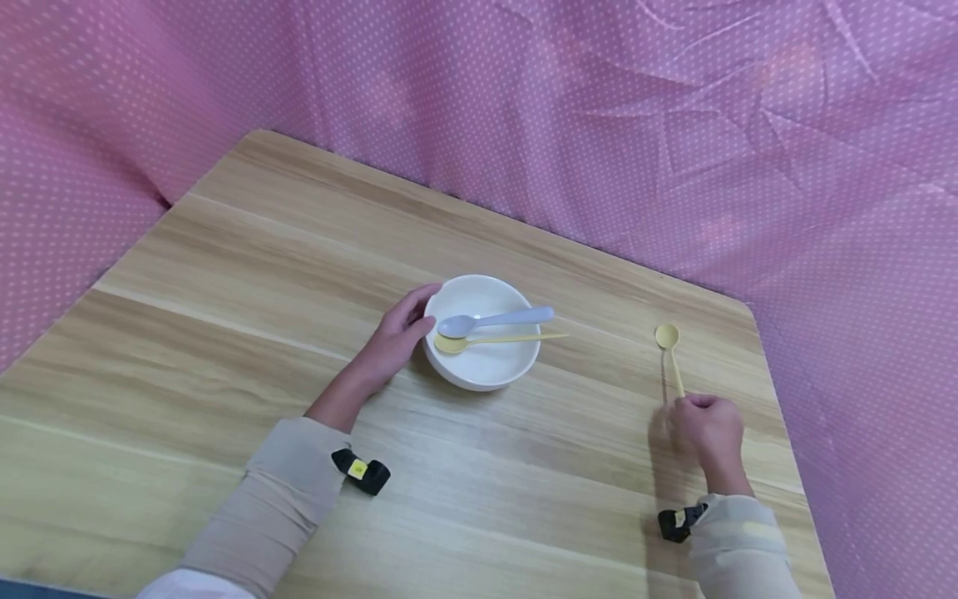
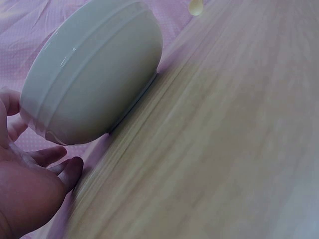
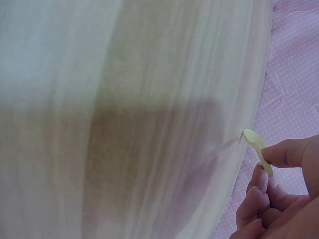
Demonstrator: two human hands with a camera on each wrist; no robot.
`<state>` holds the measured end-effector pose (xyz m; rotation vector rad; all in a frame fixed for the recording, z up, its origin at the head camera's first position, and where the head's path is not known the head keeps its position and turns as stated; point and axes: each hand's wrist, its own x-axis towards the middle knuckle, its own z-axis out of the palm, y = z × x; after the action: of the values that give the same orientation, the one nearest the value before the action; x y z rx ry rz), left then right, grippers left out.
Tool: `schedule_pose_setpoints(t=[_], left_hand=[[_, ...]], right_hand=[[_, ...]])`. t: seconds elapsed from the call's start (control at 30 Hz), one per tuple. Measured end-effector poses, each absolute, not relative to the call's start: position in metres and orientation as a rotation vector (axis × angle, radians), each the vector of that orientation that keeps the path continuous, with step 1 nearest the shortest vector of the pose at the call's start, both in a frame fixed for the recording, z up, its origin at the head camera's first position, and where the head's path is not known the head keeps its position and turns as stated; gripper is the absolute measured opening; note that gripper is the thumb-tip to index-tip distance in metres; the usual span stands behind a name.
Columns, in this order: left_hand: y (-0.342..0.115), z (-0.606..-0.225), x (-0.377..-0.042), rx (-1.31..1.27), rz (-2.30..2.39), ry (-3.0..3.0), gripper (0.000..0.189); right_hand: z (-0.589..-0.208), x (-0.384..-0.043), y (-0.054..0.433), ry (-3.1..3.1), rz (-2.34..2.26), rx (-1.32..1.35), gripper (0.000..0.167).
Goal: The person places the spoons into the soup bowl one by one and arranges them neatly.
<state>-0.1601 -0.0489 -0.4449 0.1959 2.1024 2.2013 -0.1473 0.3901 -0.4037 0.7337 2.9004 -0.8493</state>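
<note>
A white bowl (image 1: 482, 376) stands upright near the middle of the table. My left hand (image 1: 397, 333) holds its left rim, the thumb at the edge; the left wrist view shows other fingers (image 2: 70, 172) low beside the bowl's outer wall (image 2: 99, 84). Inside lie a pale blue spoon (image 1: 516, 316) and a yellow spoon (image 1: 494, 339), their handles sticking out over the right rim. Far to the right, my right hand (image 1: 711, 428) pinches a second yellow spoon (image 1: 668, 336) by its handle, between thumb and fingers in the right wrist view. That spoon's head points away from me, above the tabletop.
The wood-grain table (image 1: 187, 333) has its right edge close to my right hand. A pink dotted cloth (image 1: 524, 108) hangs behind the table and along both sides. Each sleeved wrist carries a small black device (image 1: 362, 471).
</note>
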Motion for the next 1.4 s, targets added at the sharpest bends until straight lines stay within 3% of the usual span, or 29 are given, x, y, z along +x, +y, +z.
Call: schedule_pose_setpoints(t=[1.4], left_hand=[[-0.049,-0.448,-0.161,0.193,2.184,2.101,0.048]], right_hand=[[-0.375,-0.159,0.403,2.976,-0.904,0.888,0.028]])
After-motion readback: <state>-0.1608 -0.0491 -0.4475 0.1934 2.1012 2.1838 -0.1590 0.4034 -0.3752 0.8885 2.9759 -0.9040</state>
